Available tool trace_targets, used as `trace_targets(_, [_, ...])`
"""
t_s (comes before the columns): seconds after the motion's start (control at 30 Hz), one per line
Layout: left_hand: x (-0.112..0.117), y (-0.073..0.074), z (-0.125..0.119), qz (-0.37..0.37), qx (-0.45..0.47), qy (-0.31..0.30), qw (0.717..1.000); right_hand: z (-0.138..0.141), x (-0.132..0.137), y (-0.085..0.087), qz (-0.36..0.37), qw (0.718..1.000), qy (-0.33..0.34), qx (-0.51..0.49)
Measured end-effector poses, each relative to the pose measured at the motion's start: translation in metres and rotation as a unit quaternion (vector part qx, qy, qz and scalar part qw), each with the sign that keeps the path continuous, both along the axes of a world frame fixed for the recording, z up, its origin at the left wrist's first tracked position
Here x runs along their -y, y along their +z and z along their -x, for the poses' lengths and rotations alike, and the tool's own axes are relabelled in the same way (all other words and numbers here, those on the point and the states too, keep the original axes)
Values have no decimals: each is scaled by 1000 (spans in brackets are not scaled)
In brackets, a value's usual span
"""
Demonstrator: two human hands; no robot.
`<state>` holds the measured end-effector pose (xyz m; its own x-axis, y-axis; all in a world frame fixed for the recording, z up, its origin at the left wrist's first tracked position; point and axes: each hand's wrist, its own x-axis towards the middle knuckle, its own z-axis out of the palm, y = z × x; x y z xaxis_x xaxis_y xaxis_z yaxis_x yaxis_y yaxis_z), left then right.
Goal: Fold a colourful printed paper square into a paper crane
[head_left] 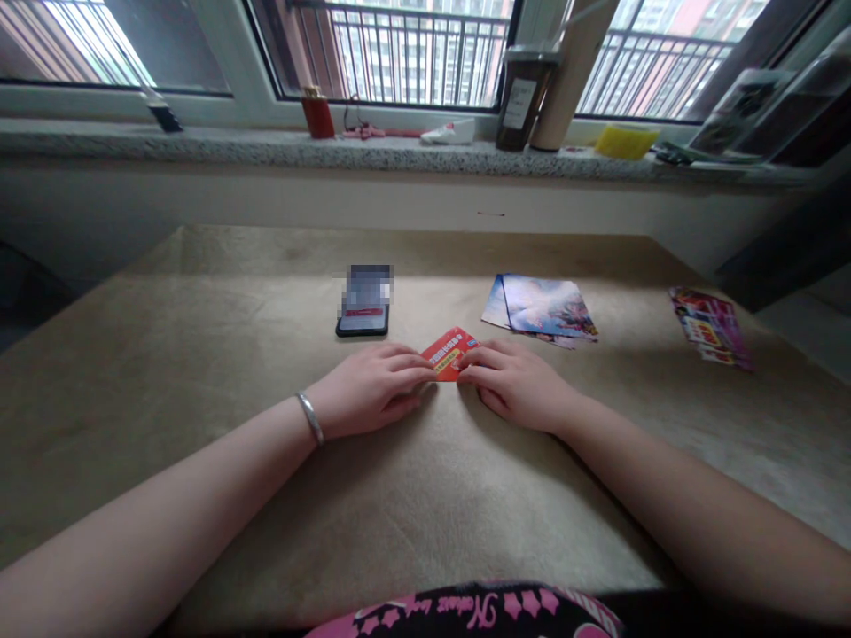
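A small red card (447, 347) with white lettering and a yellow patch is between my two hands, at the middle of the table. Fingers of my left hand (380, 383) close on its left edge; a silver bangle circles that wrist. On the card's right side, my right hand (515, 379) grips with bent fingers, which cover part of the print. The card leans slightly up to the right. Beyond my left hand lies a phone (363, 306), its screen blurred. Several glossy picture sheets (549, 306) are stacked loosely beyond my right hand.
Toward the table's right edge lies a fanned bunch of colourful cards (710, 328). The stone windowsill (245, 152) carries a red bottle (317, 113), a dark lidded container (525, 99), a beige cylinder (558, 97) and a yellow object (626, 142). The tan tabletop (199, 372) reaches toward the window wall.
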<state>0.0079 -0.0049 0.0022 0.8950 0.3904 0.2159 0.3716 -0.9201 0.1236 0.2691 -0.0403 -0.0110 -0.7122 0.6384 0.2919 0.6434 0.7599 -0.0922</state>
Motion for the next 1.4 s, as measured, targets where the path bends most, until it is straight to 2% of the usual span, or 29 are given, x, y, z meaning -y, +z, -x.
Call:
trace_targets(0.13, [7, -4, -9, -19, -20, 5, 1000, 7, 1, 2, 14, 1000, -1, 6])
trace_targets(0.37, [6, -5, -8, -16, -19, 9, 1000, 9, 0, 2, 10, 1000, -6, 26])
trace_targets(0.6, [1, -6, -5, 2, 5, -15, 1000, -5, -2, 5, 9, 999, 10, 51])
trace_targets(0.8, [-4, -10, 0, 20, 15, -24, 999, -17, -4, 6, 12, 998, -4, 69])
trace_targets(1.4, [-9, -11, 5, 71, 64, -63, 993, -43, -6, 9, 57, 997, -22, 39])
